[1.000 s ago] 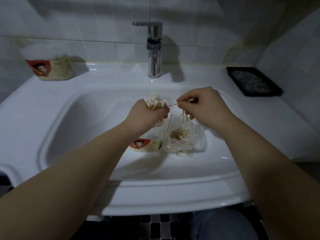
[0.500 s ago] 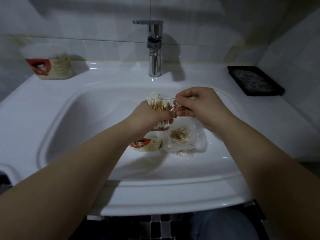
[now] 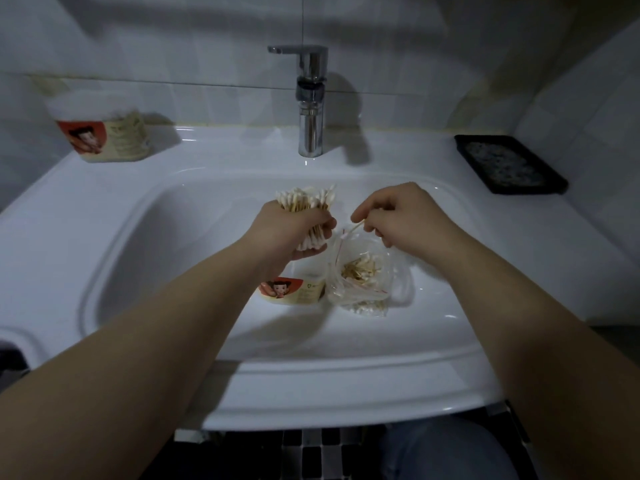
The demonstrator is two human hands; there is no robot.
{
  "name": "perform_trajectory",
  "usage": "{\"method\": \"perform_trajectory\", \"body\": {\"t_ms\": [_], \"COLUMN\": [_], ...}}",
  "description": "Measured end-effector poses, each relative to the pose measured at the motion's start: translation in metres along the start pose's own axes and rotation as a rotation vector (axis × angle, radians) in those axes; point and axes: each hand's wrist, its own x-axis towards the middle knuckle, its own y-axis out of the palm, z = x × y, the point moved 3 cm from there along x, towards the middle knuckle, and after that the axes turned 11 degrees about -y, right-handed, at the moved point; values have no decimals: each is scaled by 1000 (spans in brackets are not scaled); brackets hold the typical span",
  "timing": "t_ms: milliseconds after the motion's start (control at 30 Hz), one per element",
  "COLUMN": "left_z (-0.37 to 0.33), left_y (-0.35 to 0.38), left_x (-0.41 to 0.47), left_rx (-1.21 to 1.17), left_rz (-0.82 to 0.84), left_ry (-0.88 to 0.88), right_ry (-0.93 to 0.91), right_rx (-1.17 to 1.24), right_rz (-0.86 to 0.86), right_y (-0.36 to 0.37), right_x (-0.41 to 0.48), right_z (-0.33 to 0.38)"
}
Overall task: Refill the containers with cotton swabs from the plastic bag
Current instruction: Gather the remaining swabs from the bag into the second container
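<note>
In the sink [image 3: 311, 386], the container [image 3: 298, 291] touches the plastic bag [image 3: 393, 271], which holds loose swabs [image 3: 360, 270]. The left hand [image 3: 287, 233] has its fingers clamped on a swab bundle [image 3: 304, 202]; the right hand [image 3: 408, 216] pinches a swab [image 3: 356, 226] above the bag.

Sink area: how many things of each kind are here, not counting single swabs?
Clear plastic containers with red-and-cream labels: 2
Clear plastic bag of cotton swabs: 1
Bundle of white-tipped cotton swabs, gripped in the left hand: 1
Chrome tap: 1
Black rectangular tray: 1
Total: 6
</note>
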Motion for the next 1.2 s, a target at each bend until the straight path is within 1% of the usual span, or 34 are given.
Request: {"method": "perform_trajectory", "body": {"t_ms": [67, 133, 200, 233, 367, 467, 533, 633, 733, 833, 900, 967, 1067, 1133, 1200], "left_z": [2, 3, 5, 5, 6, 6, 6, 6, 6, 3, 2, 1, 1, 2, 1], "left_y": [2, 5, 11, 12, 14, 12, 11, 10, 10, 11, 12, 13, 11, 11, 11], "left_x": [0, -3, -6, -7, -6, -5, -5, -4, -4, -6, -7, -7, -8, -9, -11], "left_rx": [24, 73, 109, 121, 117, 71, 63, 47, -8, -60, -131, -194, -203, -165, -155], "left_rz": [65, 163, 260, 275, 241, 286, 298, 324, 318, 372, 402, 418, 423, 427, 425], "left_ry": [-9, -14, -23, -30, -51, -47, -37, -34, -52, -91, -137, -163, -196, -220, -230], "right_ry": [-19, -36, -54, -64, -133, -172, -188, -229, -232, -254, -297, -359, -425, -436, -408], "right_rx": [54, 101, 100, 106, 115, 171, 108, -56, -46, -129, -190, -270, -373, -379, -336], "right_rz": [28, 44, 26, 12, -47, -69, -27, 100, 198, 287, 250, 169, 99, 96, 137], "right_y": [3, 6, 6, 6, 7, 10, 13, 16, 18, 27, 32, 33, 28, 27, 28], "right_x": [-2, -2, -1, 0, 0, 1, 0, -4, -8, -9, -8, -5, -5, -6, -6], "right_z": [2, 3, 2, 1, 0, -1, 1, 8, 8, 8, 12, 16, 22, 23, 21]}}
